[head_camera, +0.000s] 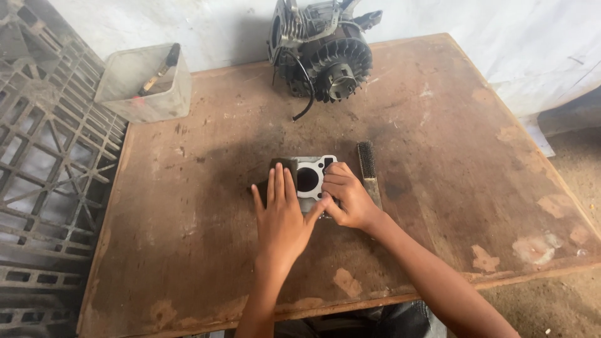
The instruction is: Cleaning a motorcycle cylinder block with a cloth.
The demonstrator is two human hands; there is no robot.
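Note:
A grey metal cylinder block [308,177] with a round bore lies flat in the middle of the worn wooden table [438,163]. My left hand [280,213] rests flat on its left side, fingers together and pointing away from me, thumb reaching toward the bore. My right hand [348,195] is curled against the block's right edge, fingers bent onto the top face. A wire brush [368,169] lies on the table just right of my right hand, apart from it.
A small engine [322,49] with a black cable stands at the table's far edge. A translucent plastic tub [145,84] holding a tool sits at the far left corner. Dark plastic crates [44,169] are stacked left of the table.

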